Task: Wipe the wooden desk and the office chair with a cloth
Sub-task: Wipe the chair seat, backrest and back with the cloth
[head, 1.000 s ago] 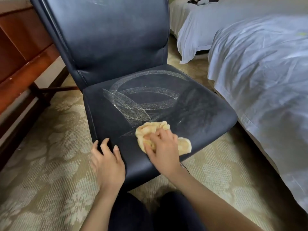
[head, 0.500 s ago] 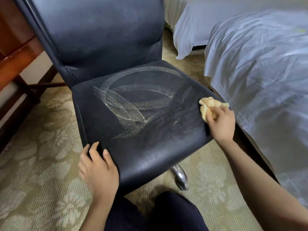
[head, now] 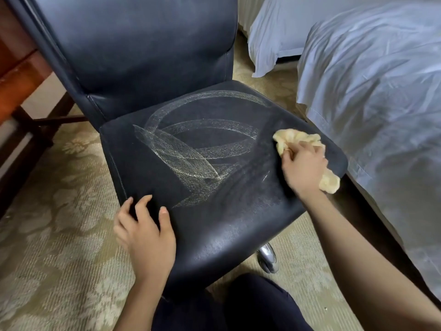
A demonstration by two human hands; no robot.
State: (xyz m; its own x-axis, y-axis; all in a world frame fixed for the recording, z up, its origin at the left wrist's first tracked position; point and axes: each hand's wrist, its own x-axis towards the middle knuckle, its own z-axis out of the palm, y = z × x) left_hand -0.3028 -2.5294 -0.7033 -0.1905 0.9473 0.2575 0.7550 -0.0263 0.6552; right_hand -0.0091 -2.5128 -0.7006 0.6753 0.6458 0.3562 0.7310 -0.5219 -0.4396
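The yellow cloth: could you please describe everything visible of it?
The cloth is pale yellow, soft-looking fabric, crumpled into a bunch. It lies on the right side of the black chair seat, where the right hand grips its middle. One ruffled end shows ahead of the hand; another pokes out beside the wrist, at the seat's edge.

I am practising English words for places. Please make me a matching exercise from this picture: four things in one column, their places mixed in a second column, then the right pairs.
Things
1 cloth
2 left hand
3 bed
4 desk

Places
A left of the chair
B on the seat's front left corner
C right of the chair
D in the right hand

Pairs: 1-D, 2-B, 3-C, 4-A
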